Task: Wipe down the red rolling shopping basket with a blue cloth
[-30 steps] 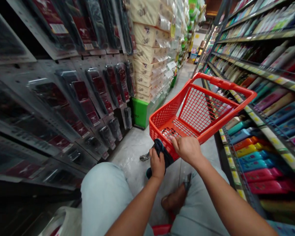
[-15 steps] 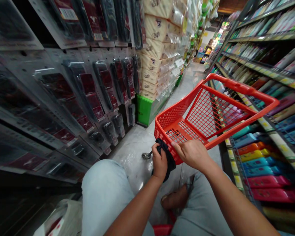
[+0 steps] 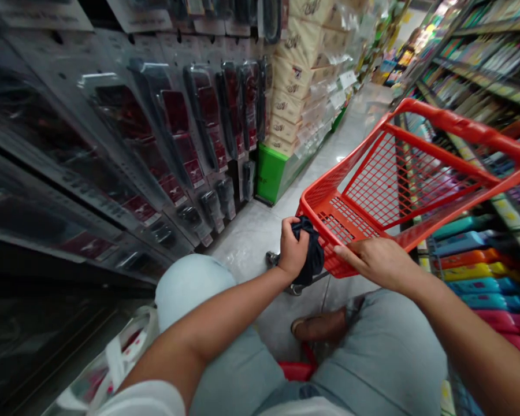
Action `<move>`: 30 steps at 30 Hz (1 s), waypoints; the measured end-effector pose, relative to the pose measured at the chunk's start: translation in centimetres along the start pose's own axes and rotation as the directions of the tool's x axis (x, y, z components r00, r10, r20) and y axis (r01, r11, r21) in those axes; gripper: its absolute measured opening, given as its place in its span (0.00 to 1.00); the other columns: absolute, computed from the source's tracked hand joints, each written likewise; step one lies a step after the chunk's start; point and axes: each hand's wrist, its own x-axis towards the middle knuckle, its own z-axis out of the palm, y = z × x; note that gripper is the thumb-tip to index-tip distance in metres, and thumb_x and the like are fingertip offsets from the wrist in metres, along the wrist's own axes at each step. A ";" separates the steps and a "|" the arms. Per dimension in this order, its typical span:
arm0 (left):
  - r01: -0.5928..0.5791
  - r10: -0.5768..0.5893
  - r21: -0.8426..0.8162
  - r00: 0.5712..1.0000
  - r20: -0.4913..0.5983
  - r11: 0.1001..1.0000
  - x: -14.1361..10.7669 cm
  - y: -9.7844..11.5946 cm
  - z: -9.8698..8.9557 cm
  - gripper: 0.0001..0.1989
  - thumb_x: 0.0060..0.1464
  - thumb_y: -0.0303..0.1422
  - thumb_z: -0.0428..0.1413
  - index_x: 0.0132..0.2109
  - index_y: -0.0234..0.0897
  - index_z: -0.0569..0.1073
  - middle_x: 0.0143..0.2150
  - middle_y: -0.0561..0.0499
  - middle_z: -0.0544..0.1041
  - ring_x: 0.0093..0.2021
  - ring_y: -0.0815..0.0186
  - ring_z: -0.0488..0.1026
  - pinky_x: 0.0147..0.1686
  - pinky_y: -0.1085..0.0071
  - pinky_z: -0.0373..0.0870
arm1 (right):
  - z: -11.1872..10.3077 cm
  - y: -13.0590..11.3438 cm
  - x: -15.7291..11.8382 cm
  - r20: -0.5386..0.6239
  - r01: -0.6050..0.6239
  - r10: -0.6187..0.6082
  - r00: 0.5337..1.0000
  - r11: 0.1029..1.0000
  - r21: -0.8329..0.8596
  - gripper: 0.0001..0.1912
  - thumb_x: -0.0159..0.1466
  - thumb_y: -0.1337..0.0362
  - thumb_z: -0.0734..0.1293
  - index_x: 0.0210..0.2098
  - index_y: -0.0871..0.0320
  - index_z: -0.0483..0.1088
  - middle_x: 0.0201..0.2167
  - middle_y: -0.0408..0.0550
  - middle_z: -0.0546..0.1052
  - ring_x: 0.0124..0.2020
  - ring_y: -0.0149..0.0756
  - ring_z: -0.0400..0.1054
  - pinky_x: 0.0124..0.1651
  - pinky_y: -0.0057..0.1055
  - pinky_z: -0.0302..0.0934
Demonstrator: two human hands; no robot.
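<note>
Between my knees and the aisle stands a red plastic shopping cart [image 3: 364, 225] with lattice sides. My left hand [image 3: 293, 249] is closed round a bunched dark cloth [image 3: 312, 254], which lies against the near left end of the cart basket. My right hand [image 3: 375, 261] grips the basket's near side, its thumb on the outer wall and its fingers over the rim. Below the cloth, part of the cart's lower frame and its wheels [image 3: 293, 289] show.
Packaged tools [image 3: 190, 127] hang on a rack at the left. Stacked cream packs [image 3: 286, 110] stand on a green base [image 3: 271, 173]. Shelves of colourful bottles [image 3: 468, 271] line the right. A white bag [image 3: 125, 346] sits at the lower left.
The cart, both hands and the cloth have shifted right in the view. The rack and packs also appear further right and higher. Both hands keep their holds.
</note>
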 end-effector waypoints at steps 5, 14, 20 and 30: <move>0.104 -0.104 -0.008 0.994 0.033 0.995 1.6 -0.6 -0.3 0.13 0.55 0.27 0.55 0.47 0.42 0.66 0.44 0.51 0.75 0.46 0.65 0.75 0.51 0.66 0.70 | -1.4 -3.6 3.1 -0.048 -0.082 0.084 0.995 0.995 0.057 0.25 0.75 0.49 0.51 0.49 0.61 0.69 0.36 0.58 0.82 0.38 0.46 0.78 0.32 0.32 0.54; 0.265 -0.268 -0.082 0.963 -0.028 0.961 2.9 -1.4 1.2 0.08 0.59 0.29 0.51 0.46 0.42 0.64 0.43 0.52 0.75 0.44 0.66 0.75 0.49 0.67 0.70 | 0.2 -3.0 3.1 -0.081 -0.107 0.102 0.991 0.993 -0.059 0.22 0.76 0.52 0.52 0.43 0.60 0.69 0.29 0.56 0.81 0.31 0.47 0.78 0.26 0.32 0.43; 0.266 -0.267 -0.080 0.964 0.006 0.961 2.2 -1.4 1.2 0.07 0.59 0.27 0.49 0.45 0.41 0.66 0.35 0.54 0.74 0.36 0.66 0.73 0.42 0.68 0.71 | 3.2 0.6 1.0 -0.212 0.052 -0.066 0.975 0.996 -0.070 0.29 0.76 0.48 0.47 0.38 0.60 0.69 0.19 0.52 0.77 0.21 0.41 0.74 0.26 0.32 0.39; 0.192 -0.180 -0.051 0.967 0.182 0.980 1.5 -1.1 2.0 0.06 0.55 0.25 0.54 0.39 0.41 0.71 0.34 0.54 0.75 0.37 0.65 0.74 0.46 0.66 0.72 | 5.2 6.1 -3.0 -0.313 0.247 -0.203 0.928 0.963 0.109 0.28 0.75 0.48 0.51 0.27 0.57 0.67 0.19 0.47 0.73 0.22 0.34 0.69 0.29 0.30 0.48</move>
